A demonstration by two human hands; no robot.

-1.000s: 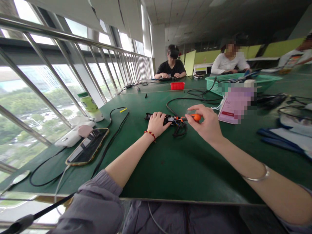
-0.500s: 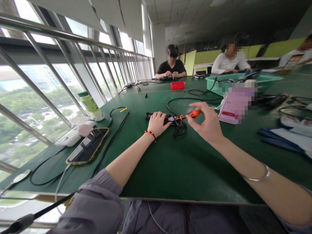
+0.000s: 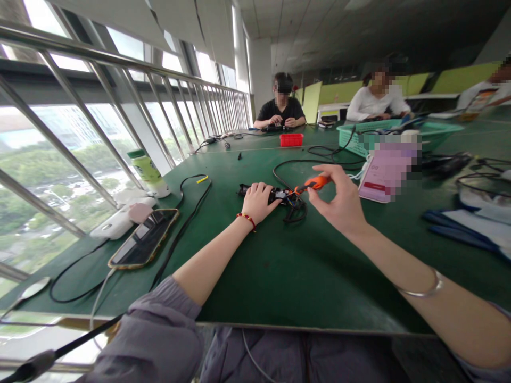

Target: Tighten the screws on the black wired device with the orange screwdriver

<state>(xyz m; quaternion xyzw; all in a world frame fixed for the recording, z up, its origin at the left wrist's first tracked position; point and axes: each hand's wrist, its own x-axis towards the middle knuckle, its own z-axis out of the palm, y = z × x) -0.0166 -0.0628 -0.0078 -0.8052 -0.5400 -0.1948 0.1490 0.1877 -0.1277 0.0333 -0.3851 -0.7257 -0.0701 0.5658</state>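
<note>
On the green table (image 3: 263, 298) lies a slim black device (image 3: 282, 196), its housing open so that coloured wires and small parts show. My left hand (image 3: 259, 202) presses over its middle, thumb along the near side, and hides part of it. Between thumb and fingertips my right hand (image 3: 337, 199) grips an orange-and-black screwdriver (image 3: 316, 183). The shaft points left into the open part of the device; its tip is too small to see exactly. A black cable (image 3: 293, 217) curls beside the device's right end.
A mint basket (image 3: 437, 139) with cables and a pink-screened phone (image 3: 385, 178) are to the right. Another phone (image 3: 143, 239), a white power bank (image 3: 114, 226) and a green bottle (image 3: 147, 173) sit left. A red bin (image 3: 291, 140) stands ahead; co-workers sit beyond.
My right hand has shifted slightly to the right and its fingers have turned the screwdriver handle. My left hand and the device have stayed in place.
</note>
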